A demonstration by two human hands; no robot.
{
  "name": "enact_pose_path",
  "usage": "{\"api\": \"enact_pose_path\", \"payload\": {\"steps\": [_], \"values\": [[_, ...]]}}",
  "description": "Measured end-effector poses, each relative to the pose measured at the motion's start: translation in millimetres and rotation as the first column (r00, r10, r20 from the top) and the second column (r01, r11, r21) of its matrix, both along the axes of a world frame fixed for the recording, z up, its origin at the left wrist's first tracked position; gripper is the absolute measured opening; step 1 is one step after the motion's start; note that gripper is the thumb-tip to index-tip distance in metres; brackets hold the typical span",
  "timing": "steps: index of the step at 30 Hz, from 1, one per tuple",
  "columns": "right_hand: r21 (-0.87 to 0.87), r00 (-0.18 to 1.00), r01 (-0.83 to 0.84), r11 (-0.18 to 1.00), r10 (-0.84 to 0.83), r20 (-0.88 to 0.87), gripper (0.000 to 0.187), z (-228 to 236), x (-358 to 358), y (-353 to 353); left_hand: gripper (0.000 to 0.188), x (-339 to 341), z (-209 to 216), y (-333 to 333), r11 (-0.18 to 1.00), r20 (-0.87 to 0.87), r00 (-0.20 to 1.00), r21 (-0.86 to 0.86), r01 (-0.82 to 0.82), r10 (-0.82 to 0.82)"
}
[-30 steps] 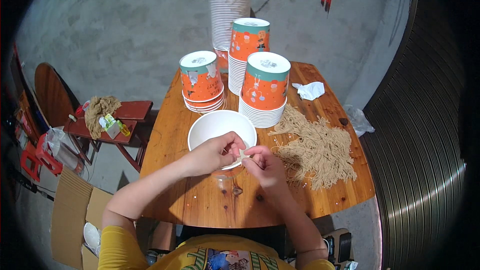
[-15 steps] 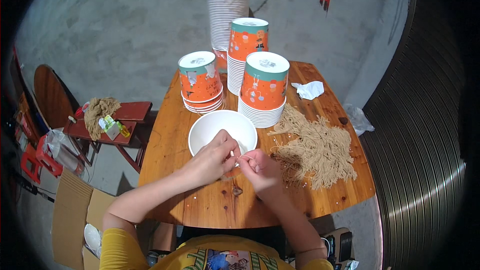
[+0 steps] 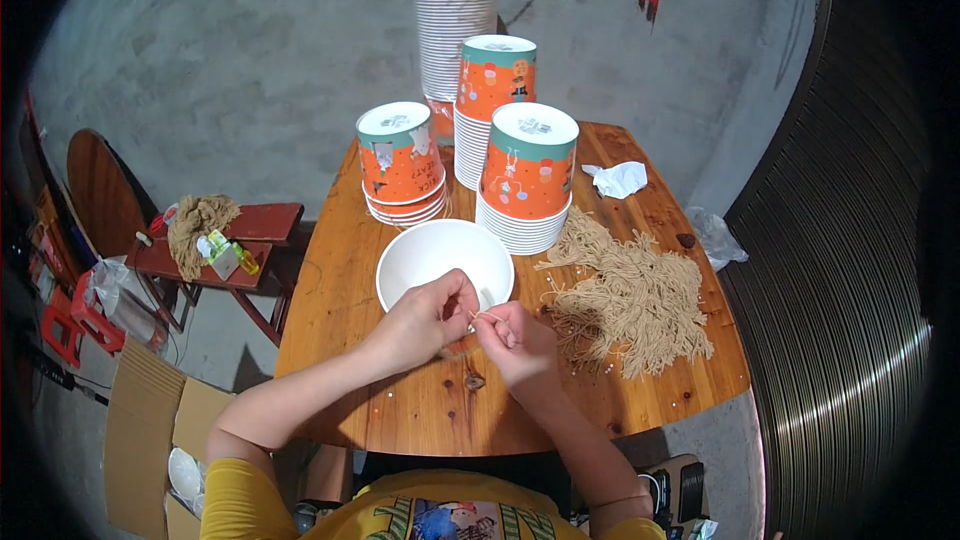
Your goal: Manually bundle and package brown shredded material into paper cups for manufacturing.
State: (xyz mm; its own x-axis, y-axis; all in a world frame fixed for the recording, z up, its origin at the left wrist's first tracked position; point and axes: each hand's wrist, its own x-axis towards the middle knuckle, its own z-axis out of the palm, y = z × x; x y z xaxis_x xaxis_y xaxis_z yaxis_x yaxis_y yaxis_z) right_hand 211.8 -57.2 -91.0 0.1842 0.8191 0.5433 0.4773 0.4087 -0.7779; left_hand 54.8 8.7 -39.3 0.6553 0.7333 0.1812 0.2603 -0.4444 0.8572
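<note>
My left hand [image 3: 425, 318] and my right hand [image 3: 522, 345] meet at the near rim of a white bowl [image 3: 420, 260]. Both are closed in a pinch, fingertips almost touching. A thin pale string [image 3: 474, 316] runs between the fingertips; its ends are hidden by my fingers. To the right of my right hand, a loose heap of tan strings [image 3: 645, 300] spreads over the wooden table [image 3: 400, 405]. Small white specks lie scattered around the heap and in front of me.
Behind the bowl stand upturned stacks of orange and green paper buckets [image 3: 528, 180], [image 3: 402, 160] and a tall wrapped stack [image 3: 455, 30]. Crumpled white tissue [image 3: 617, 179] lies back right. Left are a red bench [image 3: 265, 225] and an open cardboard box [image 3: 140, 440].
My left hand has lowered slightly and its fingers have drawn in toward the right fingertips. My right hand has barely shifted. The bowl and heap stay put.
</note>
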Motion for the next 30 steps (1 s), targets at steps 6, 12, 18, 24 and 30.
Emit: {"api": "enact_pose_path", "payload": {"steps": [6, 12, 18, 24, 30], "values": [[-0.014, 0.968, -0.093, 0.996, 0.087, -0.237, 0.008, -13, 3, 4, 0.025, 0, -2, 5, 0.963, 0.121, 0.990, -0.252, 0.097, -0.068], [-0.038, 0.957, -0.075, 0.996, 0.061, -0.283, 0.015, -3, 3, -1, 0.031, 2, 6, 4, 0.946, 0.114, 0.990, -0.303, 0.119, -0.088], [0.312, 0.932, -0.015, 0.950, -0.100, 0.349, 0.028, -1, 13, -1, 0.037, 2, 4, 6, 0.927, 0.147, 0.986, -0.354, 0.125, -0.077], [0.332, 0.882, 0.014, 0.943, -0.168, 0.440, 0.026, 11, 17, -2, 0.040, 3, 6, 2, 0.955, 0.125, 0.992, -0.288, 0.068, -0.033], [-0.352, 0.954, 0.007, 0.936, 0.100, 0.284, 0.014, 43, 16, -1, 0.041, 4, 4, -2, 0.978, 0.103, 0.995, -0.205, 0.037, -0.017]]}}
